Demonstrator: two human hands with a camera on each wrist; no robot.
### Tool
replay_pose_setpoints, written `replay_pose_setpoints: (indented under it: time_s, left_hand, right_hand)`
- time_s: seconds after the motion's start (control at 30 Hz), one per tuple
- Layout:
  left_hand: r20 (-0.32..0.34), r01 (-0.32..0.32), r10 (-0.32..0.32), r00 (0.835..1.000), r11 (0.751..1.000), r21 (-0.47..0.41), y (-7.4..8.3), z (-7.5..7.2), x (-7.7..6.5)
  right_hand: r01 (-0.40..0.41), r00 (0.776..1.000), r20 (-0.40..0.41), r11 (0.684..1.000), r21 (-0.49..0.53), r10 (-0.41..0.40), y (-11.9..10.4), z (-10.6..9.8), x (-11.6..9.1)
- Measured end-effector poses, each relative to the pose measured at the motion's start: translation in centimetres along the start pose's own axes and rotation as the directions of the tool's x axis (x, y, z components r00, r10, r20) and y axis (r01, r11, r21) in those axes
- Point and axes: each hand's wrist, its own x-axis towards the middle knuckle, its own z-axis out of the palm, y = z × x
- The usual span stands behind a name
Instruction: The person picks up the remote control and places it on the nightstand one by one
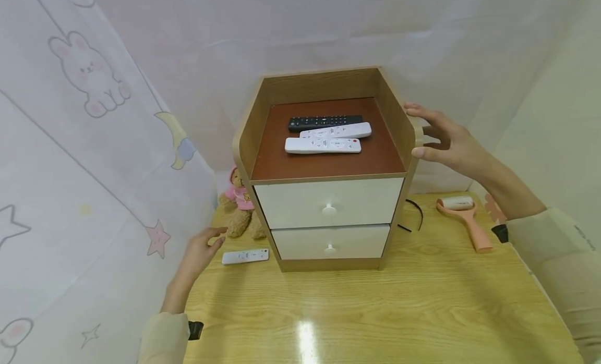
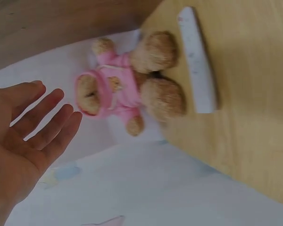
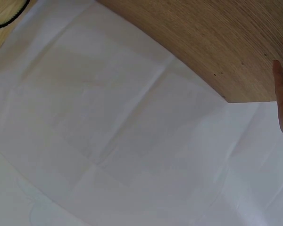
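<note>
My left hand (image 1: pixel 196 253) hangs with loosely bent fingers and holds nothing. Just to its right a white remote control (image 1: pixel 245 256) lies on the table, left of the small cabinet (image 1: pixel 328 266). In the left wrist view a teddy bear (image 2: pixel 122 84) in a pink hoodie sits beyond the fingertips. My right hand (image 1: pixel 446 140) rests its fingertips and thumb against the cabinet's right side panel (image 3: pixel 193 37), near the top. On the cabinet's brown top lie a black remote (image 1: pixel 324 123) and two white remotes, one overlapping the other: the front white remote (image 1: pixel 322 145) and the rear white remote (image 1: pixel 347 130).
The cabinet has an upper drawer (image 1: pixel 291 205) and a lower drawer (image 1: pixel 300 243), with white fronts and round knobs. Right of it a black headband (image 1: pixel 420 210) and a pink-handled lint roller (image 1: pixel 473 226) lie on the wooden table (image 1: pixel 375 312). A patterned curtain (image 1: pixel 94 171) hangs at left.
</note>
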Motion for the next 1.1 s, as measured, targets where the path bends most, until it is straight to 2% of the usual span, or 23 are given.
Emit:
replay_pose_setpoints:
  time_s: [0.13, 0.3, 0.57, 0.7, 0.87, 1.0, 1.1]
  left_hand:
    - [0.035, 0.007, -0.008, 0.999, 0.999, 0.052, -2.2, 1.5, 0.0]
    - [0.081, 0.027, -0.035, 0.996, 0.995, 0.093, -4.1, 2.8, 0.3]
    - [0.201, 0.069, -0.094, 0.975, 0.989, 0.127, -6.9, 5.0, 1.0]
    - [0.241, 0.060, -0.099, 0.965, 0.985, 0.162, -7.7, 6.3, 1.9]
    - [0.260, 0.035, -0.092, 0.961, 0.976, 0.214, -8.5, 8.0, 2.7]
    - [0.290, 0.038, -0.111, 0.950, 0.968, 0.247, -9.0, 9.3, 2.9]
    - [0.310, 0.060, -0.143, 0.940, 0.963, 0.263, -9.3, 10.1, 2.6]
  right_hand:
    - [-0.010, 1.000, 0.000, 1.000, -0.022, 0.010, 0.0, 0.0, 0.0]
    - [-0.026, 1.000, -0.002, 0.999, -0.024, 0.026, -0.1, 0.0, -0.1]
    - [0.001, 1.000, -0.001, 1.000, -0.017, -0.001, -2.8, 0.8, -0.1]
    - [-0.007, 1.000, -0.003, 1.000, -0.022, 0.007, -2.8, 0.6, 0.0]
    - [0.003, 1.000, -0.009, 1.000, 0.000, -0.003, -2.3, 0.3, 0.1]
    - [0.031, 0.999, -0.009, 0.998, 0.046, -0.031, -0.9, 0.1, 0.2]
    - [0.025, 1.000, 0.000, 0.999, 0.041, -0.025, 0.0, 0.0, 0.2]
